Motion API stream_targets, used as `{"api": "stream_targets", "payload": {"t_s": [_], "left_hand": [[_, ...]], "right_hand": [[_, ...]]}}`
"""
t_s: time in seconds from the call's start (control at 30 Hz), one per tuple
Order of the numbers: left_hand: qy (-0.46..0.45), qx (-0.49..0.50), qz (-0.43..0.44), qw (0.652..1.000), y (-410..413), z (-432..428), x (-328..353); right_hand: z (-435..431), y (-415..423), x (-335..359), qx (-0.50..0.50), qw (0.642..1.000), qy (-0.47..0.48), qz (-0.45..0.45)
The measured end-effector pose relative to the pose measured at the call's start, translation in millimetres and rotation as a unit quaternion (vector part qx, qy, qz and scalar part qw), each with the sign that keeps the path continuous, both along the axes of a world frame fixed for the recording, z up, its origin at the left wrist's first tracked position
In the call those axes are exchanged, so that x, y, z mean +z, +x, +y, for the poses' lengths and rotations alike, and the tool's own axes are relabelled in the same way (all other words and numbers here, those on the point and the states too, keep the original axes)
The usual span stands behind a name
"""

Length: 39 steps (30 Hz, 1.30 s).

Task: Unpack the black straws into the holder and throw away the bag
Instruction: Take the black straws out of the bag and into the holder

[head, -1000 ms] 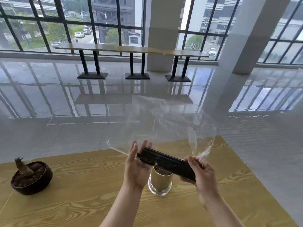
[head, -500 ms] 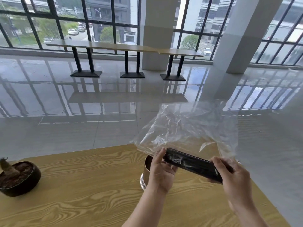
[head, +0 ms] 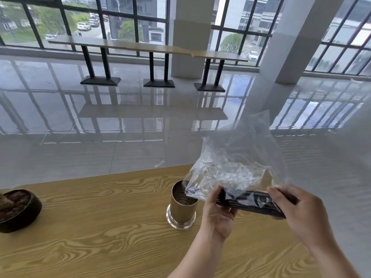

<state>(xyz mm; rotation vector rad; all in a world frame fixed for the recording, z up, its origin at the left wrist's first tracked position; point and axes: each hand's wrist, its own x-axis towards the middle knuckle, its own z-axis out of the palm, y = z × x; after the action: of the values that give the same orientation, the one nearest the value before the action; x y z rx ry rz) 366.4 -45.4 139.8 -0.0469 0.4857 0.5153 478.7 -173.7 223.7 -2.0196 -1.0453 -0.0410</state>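
We are at the unpacking step; our left hand (head: 217, 213) grips one end of the black straws (head: 251, 201), our right hand (head: 301, 213) clasps the other, the clear bag (head: 236, 157) bunched about them; the bundle lies level just beside the empty holder (head: 181, 205) on the table (head: 100, 227); next, we judge, the bag must slip off and the straws tip upright.

I count two hands: left hand (head: 217, 214), right hand (head: 299, 214). One clear plastic bag (head: 236, 157). One bundle of black straws (head: 248, 201), single straws uncountable. One metal holder (head: 181, 210). One dark planter bowl (head: 19, 212). One wooden table (head: 100, 233).
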Motion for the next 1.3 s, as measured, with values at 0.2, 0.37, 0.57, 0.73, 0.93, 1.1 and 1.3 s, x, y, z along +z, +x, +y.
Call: {"api": "stream_targets", "payload": {"t_s": [0.2, 0.37, 0.57, 0.73, 0.93, 1.1, 1.3], "left_hand": [[-0.025, 0.019, 0.001, 1.0, 1.4, 1.2, 0.2], [-0.006, 0.026, -0.003, 1.0, 2.2, -1.0, 1.8], [0.016, 0.035, -0.011, 0.999, -0.6, 1.5, -1.5], [0.013, 0.038, -0.014, 0.999, -0.8, 4.0, -0.7], [0.001, 0.046, -0.031, 0.998, -2.1, 10.0, 0.8], [-0.009, 0.048, -0.041, 0.998, -9.9, 14.5, -7.2], [-0.02, 0.053, -0.032, 0.998, -14.9, 20.5, -8.8]], "right_hand": [[20.0, 4.6, 16.3, 0.009, 0.998, -0.05, -0.03], [29.5, 4.3, 32.0, 0.027, 0.997, -0.053, -0.048], [40.1, 1.7, 40.2, 0.034, 0.996, -0.065, -0.051], [44.7, -1.2, 44.3, 0.022, 0.995, -0.065, -0.066], [54.6, -3.0, 49.3, 0.027, 0.995, -0.068, -0.074], [65.5, -7.1, 52.8, 0.022, 0.993, -0.069, -0.097], [78.6, -11.4, 56.3, 0.054, 0.992, -0.074, -0.092]]}}
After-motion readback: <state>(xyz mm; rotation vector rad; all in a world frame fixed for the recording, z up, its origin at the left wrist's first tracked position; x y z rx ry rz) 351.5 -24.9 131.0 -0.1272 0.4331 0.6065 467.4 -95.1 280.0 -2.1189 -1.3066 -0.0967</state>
